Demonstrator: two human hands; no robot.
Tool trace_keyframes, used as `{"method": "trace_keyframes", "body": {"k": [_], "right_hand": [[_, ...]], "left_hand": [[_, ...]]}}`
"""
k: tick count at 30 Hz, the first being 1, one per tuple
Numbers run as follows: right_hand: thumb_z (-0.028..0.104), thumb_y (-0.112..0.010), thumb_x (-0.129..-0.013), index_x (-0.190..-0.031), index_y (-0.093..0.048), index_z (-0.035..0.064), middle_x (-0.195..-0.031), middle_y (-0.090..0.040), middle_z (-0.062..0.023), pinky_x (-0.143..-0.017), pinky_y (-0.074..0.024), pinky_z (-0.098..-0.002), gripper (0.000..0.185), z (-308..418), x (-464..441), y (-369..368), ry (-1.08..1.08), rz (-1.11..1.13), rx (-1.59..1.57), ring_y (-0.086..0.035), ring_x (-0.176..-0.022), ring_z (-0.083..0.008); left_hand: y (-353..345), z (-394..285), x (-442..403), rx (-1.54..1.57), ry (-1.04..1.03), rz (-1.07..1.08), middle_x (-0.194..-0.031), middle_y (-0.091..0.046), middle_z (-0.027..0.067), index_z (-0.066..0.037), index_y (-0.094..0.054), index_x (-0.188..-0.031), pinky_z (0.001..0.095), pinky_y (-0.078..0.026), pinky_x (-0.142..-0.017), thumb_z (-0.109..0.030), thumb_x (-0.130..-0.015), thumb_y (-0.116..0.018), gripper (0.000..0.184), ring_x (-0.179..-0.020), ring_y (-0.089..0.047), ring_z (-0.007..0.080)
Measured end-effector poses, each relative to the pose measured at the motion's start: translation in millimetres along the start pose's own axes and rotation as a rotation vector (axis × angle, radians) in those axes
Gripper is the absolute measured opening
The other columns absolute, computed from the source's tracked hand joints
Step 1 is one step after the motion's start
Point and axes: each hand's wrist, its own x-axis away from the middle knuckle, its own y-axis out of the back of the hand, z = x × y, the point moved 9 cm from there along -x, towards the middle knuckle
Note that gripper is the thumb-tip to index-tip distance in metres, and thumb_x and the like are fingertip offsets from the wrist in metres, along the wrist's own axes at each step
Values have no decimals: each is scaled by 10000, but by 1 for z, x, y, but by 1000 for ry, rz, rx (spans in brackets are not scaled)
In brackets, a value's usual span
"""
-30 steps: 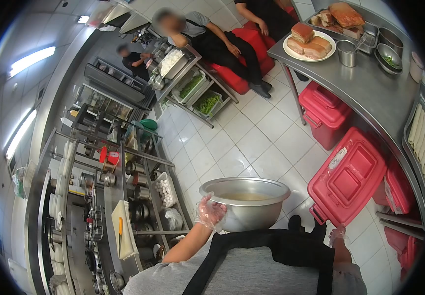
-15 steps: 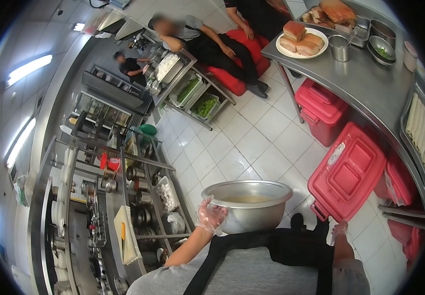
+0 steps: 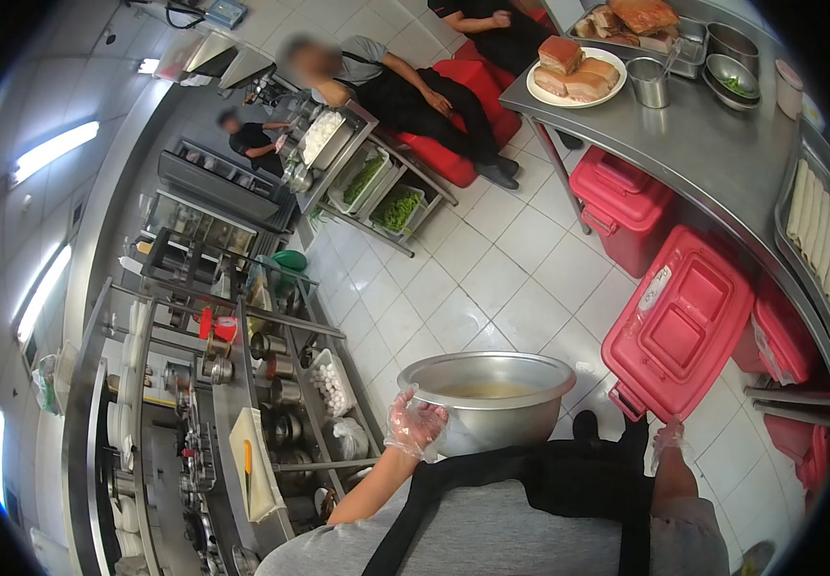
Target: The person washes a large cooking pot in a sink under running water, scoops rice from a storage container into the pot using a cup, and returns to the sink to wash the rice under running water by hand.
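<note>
My left hand (image 3: 417, 425), in a loose clear plastic glove, is at the left side of a wide metal basin (image 3: 511, 420) with cloudy liquid in it. Its fingers are half curled and apart, overlapping the basin's wall and rim; whether they touch it I cannot tell. Down to the right, my gloved right hand (image 3: 667, 439) is closed at the near edge of a large red plastic lid (image 3: 672, 331). The lid hangs tilted, with a handle latch at its near left corner. My black apron covers part of the basin's base.
A steel table (image 3: 664, 134) at right bears a plate of pork slabs (image 3: 578, 79), metal cups and a tray of pale rolls (image 3: 816, 216). Red lidded bins (image 3: 621, 197) stand beneath. Shelving with pots (image 3: 271, 370) runs along the left. Several people (image 3: 386, 77) are farther back.
The view has shifted slightly. The red lid has tipped a little with my right hand. A person's hand at the top has risen. A dark shape has appeared at the lower right.
</note>
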Motion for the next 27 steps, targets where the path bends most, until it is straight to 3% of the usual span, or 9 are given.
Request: {"method": "trace_keyframes", "body": {"k": [12,15,18,20,22,25,26,27], "right_hand": [[647,-394,-819,-1300,-341,202,-926,-548,-164,-482,-382,-370,657,2,10,3,16,36,0,-465,-582,-229],[579,-424,-855,-1269,-391,145,-966,-561,-160,-534,-434,-391,601,8,24,8,24,34,1,-510,-643,-247],[455,-444,-894,-1236,-444,87,-1066,-563,-169,-684,-502,-414,502,31,18,-4,179,148,-655,-578,-828,-281],[328,-470,-904,-1209,-477,48,-1160,-546,-155,-856,-489,-395,415,70,51,-23,247,368,-861,-558,-1036,-258],[353,-491,-878,-1236,-465,55,-1223,-526,-130,-915,-457,-392,467,39,-15,-7,360,358,-972,-517,-1121,-253],[491,-474,-852,-1273,-441,65,-1288,-488,-106,-965,-411,-393,601,45,72,-1,-76,220,-817,-497,-1151,-265],[537,-468,-843,-1286,-433,68,-1310,-476,-97,-982,-396,-393,646,56,99,0,-119,248,-818,-490,-1161,-269],[531,-487,-840,-1298,-423,72,-1324,-465,-93,-979,-396,-389,652,74,100,-9,34,405,-869,-487,-1167,-262]], "left_hand": [[4,1,5,27,20,54,-1058,-519,150,-8,-420,-1100,380,-447,-708,-338,-800,-547,463,-862,-532,284],[4,1,9,21,10,21,-1080,-510,144,-13,-425,-1101,378,-447,-711,-339,-796,-553,464,-896,-525,285],[-11,2,28,-12,-76,-11,-1099,-499,137,-17,-435,-1091,375,-439,-713,-332,-791,-555,451,-919,-504,272],[-4,-4,22,-1,-69,25,-1120,-480,143,-10,-417,-1104,376,-430,-724,-333,-783,-559,477,-929,-485,266],[13,-10,9,28,-32,25,-1112,-452,143,-9,-405,-1116,384,-423,-740,-332,-770,-572,502,-929,-464,267],[26,-20,-1,46,-9,23,-1104,-415,145,-12,-390,-1136,407,-417,-794,-341,-748,-597,549,-952,-439,285],[17,-17,8,24,-21,36,-1092,-414,140,-12,-373,-1119,407,-412,-778,-338,-744,-594,544,-925,-435,274],[3,-15,26,4,-40,56,-1079,-413,135,-11,-356,-1102,406,-407,-761,-336,-741,-591,539,-898,-432,263]]}}
